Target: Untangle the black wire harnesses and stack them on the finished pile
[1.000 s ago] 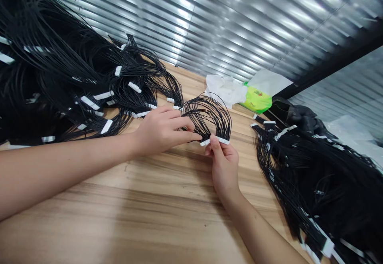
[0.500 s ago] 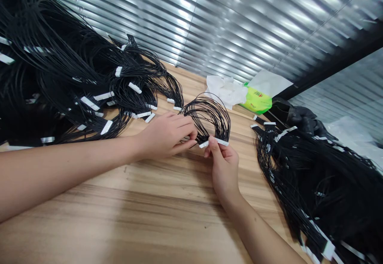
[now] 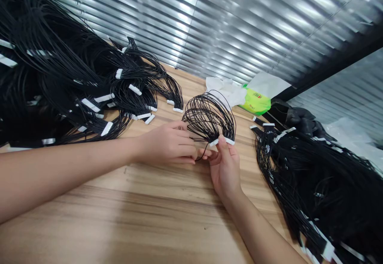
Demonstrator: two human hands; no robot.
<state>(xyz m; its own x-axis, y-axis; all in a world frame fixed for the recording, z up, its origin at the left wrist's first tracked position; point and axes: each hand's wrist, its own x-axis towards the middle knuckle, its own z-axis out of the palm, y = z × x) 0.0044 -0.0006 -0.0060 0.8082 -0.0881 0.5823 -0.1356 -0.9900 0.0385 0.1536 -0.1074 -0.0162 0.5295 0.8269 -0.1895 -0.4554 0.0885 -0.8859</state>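
A wire harness (image 3: 209, 114) of thin black wires curves up in a loop between my hands, with white connectors (image 3: 229, 141) at its lower right. My right hand (image 3: 224, 164) pinches these connectors between thumb and fingers. To the left, my left hand (image 3: 170, 144) has its fingers curled and pressed together at a black wire (image 3: 205, 152). That wire hangs below the loop and reaches from the connectors to my left fingertips. The wire's end is hidden by the fingers.
A large heap of black harnesses (image 3: 60, 68) lies at the left. Another pile (image 3: 323, 184) covers the right side. Behind are white tissues (image 3: 224, 88), a green tissue pack (image 3: 255, 101) and a corrugated metal wall (image 3: 167, 20). The table (image 3: 143, 216) is wood-grained.
My left hand has come down slightly, drawing one wire below the loop. My right hand and the connectors have shifted a little to the right, and the wire loop has spread wider.
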